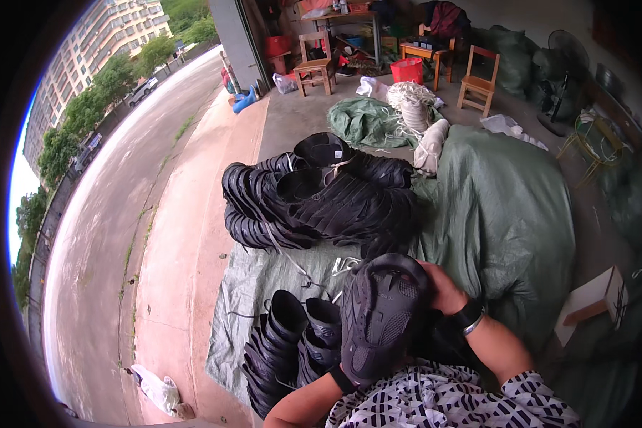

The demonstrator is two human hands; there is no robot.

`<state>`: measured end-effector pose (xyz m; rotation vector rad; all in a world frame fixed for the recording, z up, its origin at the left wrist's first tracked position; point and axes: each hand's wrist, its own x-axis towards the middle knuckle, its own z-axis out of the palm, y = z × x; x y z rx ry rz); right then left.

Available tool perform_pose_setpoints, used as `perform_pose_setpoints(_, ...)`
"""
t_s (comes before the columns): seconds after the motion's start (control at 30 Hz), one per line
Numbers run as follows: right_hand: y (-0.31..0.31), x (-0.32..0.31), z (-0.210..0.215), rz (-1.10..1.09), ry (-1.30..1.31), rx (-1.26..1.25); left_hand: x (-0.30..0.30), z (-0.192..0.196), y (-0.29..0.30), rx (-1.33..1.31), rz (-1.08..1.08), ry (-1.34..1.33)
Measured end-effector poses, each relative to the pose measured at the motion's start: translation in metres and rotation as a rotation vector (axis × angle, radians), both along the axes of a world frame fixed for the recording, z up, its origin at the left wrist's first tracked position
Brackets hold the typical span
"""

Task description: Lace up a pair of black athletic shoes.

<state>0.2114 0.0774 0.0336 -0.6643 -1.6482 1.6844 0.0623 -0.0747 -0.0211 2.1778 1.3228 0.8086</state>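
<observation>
A person in a black-and-white patterned top holds a black rubber boot (384, 314) sole-up at the lower centre of the frame, its treaded sole facing the camera. The right hand (442, 289), with a dark band at the wrist, clasps the boot's right edge, fingers curled round it; the left hand (342, 378) is mostly hidden under the boot's heel end, so its finger position cannot be told, though it is touching the boot. Just to the left of the held boot stands a cluster of upright black boots (292, 342) on a green tarpaulin (250, 285). Above it, at mid-frame, lies a large heap of bundled black boots (321, 200) tied with white cord. A bulky green covered mound (499, 207) fills the right side. Wooden chairs (478, 82) and a red crate (406, 70) stand at the upper centre, a paved road (114, 214) curving along the left.
</observation>
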Motion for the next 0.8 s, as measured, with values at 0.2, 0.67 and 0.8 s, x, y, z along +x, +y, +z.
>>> perform_pose_setpoints(0.2,0.026,0.064,-0.014,0.134,0.592,-0.881,-0.009,0.020,-0.011,-0.014,0.129,0.335)
perform_pose_setpoints(0.67,0.028,-0.036,-0.025,0.160,0.097,-0.677,-0.091,-0.035,-0.008,-0.039,0.752,0.345)
perform_pose_setpoints(0.8,0.027,-0.062,-0.034,0.117,0.096,-0.832,-0.099,-0.043,-0.024,-0.160,0.709,0.396)
